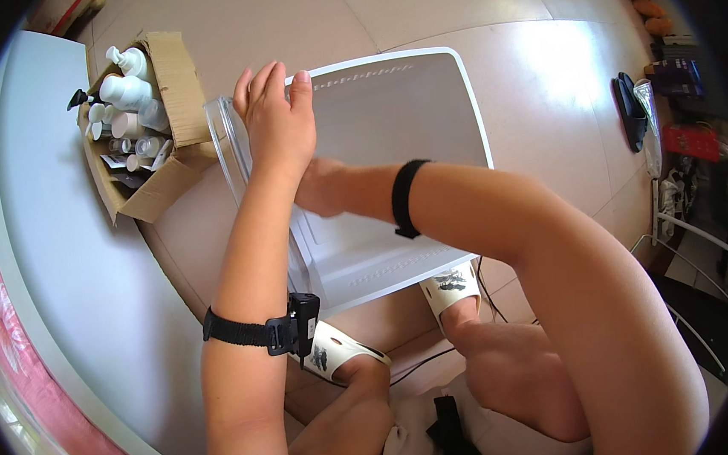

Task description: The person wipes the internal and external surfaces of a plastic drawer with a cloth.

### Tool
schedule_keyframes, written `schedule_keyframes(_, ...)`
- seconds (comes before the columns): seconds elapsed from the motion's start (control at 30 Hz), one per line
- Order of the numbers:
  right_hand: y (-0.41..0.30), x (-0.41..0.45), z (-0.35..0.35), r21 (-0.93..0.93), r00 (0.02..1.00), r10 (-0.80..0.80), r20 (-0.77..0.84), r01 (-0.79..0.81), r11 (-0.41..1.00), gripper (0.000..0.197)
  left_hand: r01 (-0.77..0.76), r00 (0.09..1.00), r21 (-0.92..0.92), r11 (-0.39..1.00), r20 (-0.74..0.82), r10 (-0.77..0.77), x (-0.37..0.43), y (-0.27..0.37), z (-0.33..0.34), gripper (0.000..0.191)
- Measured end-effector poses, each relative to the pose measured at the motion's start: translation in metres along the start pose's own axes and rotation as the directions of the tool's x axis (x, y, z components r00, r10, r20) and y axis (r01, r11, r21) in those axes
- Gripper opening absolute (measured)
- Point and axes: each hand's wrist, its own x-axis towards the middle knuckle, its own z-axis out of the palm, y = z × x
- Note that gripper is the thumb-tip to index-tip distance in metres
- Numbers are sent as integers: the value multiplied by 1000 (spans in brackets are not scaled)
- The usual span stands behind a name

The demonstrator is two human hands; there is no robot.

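Observation:
A white plastic storage bin [387, 116] with a clear front panel [224, 145] lies before me, its hollow inside facing up. Rows of small slots run along its side walls. My left hand [275, 119] rests at the panel end, fingers stretched and thumb apart, against the bin's upper left corner. My right hand [321, 186] reaches across the bin to the same end. Its fingers are hidden behind my left forearm, so what they touch is not visible. A black strap with a small device [304, 325] is around my left forearm; another black strap [410, 198] is around the right.
A cardboard box [177, 91] full of pump bottles and jars stands left of the bin, beside a pale panel [77, 250]. My feet in cream clogs [452, 288] are near the bin's lower edge. Black cables [423, 365] lie on the tiles. A dark slipper [631, 113] lies right.

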Motion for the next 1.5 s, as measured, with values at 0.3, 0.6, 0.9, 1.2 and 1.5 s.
schedule_keyframes(0.3,-25,-7,67,-167,943,-329,51,332,928,39,-30,999,91,995,-18,32,1,0,3,51)
schedule_keyframes(0.6,7,10,72,-372,868,-494,-50,442,816,42,-19,1000,124,992,-10,20,-1,9,2,51)
schedule_keyframes(0.9,11,16,49,-190,950,-312,-25,302,934,37,-27,1000,92,995,-13,29,-1,5,4,54)
schedule_keyframes(1.2,55,17,-21,-135,980,87,-180,-112,985,42,-43,999,91,995,-3,44,2,6,4,53)
schedule_keyframes(1.5,26,3,1,151,995,94,-30,-88,985,63,-30,999,160,987,-32,36,0,5,2,48)
